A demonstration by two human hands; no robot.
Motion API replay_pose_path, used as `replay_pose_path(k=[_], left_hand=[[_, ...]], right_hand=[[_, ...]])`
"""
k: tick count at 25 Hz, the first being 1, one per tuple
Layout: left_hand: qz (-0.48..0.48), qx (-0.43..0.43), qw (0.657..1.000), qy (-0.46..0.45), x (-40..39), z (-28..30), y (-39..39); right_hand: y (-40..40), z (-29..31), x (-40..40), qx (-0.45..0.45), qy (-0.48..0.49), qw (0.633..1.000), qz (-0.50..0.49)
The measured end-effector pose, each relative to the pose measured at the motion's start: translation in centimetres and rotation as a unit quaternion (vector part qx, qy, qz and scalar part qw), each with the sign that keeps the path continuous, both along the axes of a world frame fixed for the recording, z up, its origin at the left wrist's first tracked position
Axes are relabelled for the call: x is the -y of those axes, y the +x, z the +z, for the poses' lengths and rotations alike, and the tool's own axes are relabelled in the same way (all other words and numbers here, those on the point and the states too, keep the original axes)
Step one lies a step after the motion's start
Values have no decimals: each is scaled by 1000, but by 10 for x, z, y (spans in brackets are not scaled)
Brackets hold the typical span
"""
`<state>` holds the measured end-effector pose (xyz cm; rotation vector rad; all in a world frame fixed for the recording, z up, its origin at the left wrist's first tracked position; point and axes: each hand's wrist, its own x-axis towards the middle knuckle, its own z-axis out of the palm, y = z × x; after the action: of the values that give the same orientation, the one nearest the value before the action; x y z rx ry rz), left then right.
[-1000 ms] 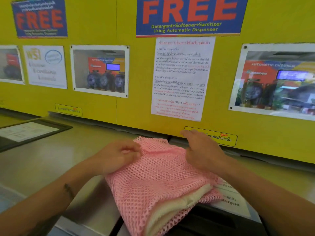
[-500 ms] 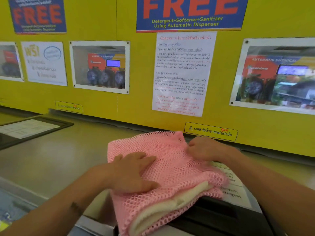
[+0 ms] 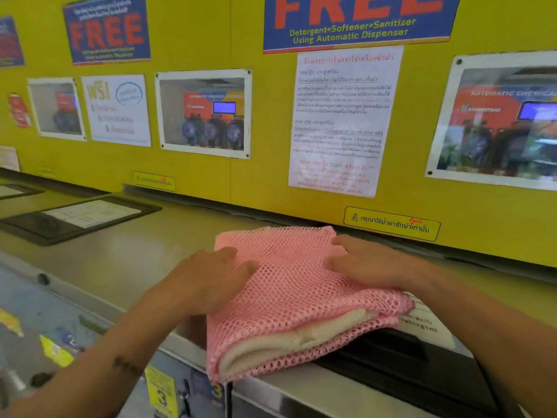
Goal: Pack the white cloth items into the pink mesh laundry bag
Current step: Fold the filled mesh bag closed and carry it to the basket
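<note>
Here, one pink mesh bag (image 3: 295, 285) holds white cloth (image 3: 289, 342), count unclear, showing at its near end; left hand (image 3: 211, 282) and right hand (image 3: 370, 263) rest flat on top, fingers relaxed, gripping nothing.

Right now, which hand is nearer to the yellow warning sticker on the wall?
Right. The right hand rests on the bag's far right part, just below the sticker; the left hand sits on the bag's left side, farther away.

Laundromat: detergent poster (image 3: 358, 24), washers
</note>
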<state>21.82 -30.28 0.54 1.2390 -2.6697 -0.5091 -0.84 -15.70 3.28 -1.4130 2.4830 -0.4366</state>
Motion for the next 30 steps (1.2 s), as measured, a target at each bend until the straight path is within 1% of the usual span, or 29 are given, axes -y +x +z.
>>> replay_pose_path(k=[2,4,6,9,12,14,17,19,21,23,25,28,30], left_hand=[[22,-3,1000,13,-10,-3,-4],[57,-40,997,39,-19,-1,-7],[77,-109,988,73,-28,2,-6],[81,-217,970,78,-43,4,-3],[73,-317,943,72,-59,-5,-8],[72,-342,935,67,-66,-12,-10],[73,-348,929,108,-68,-12,-5],[71,-352,926,116,-71,-12,-2],[70,-371,920,103,-73,-15,-2],[72,-378,919,85,-72,-17,-5],[72,-384,917,81,-69,-19,-6],[55,-407,906,103,-65,-23,-2],[46,-440,890,107,-69,-25,8]], right_hand=[[7,-1,-5,14,-12,999,36],[14,-4,-11,48,-46,996,50],[23,-7,-18,97,-96,989,57],[26,-12,-20,127,-127,981,72],[24,-18,-19,160,-157,970,89],[24,-23,-21,183,-170,963,100],[27,-26,-27,217,-167,956,107],[27,-27,-29,221,-156,956,115],[27,-29,-26,213,-153,957,121],[29,-32,-22,187,-161,961,124],[36,-34,-21,133,-165,968,132],[49,-33,-23,20,-160,976,144],[63,-28,-30,-11,-166,976,140]])
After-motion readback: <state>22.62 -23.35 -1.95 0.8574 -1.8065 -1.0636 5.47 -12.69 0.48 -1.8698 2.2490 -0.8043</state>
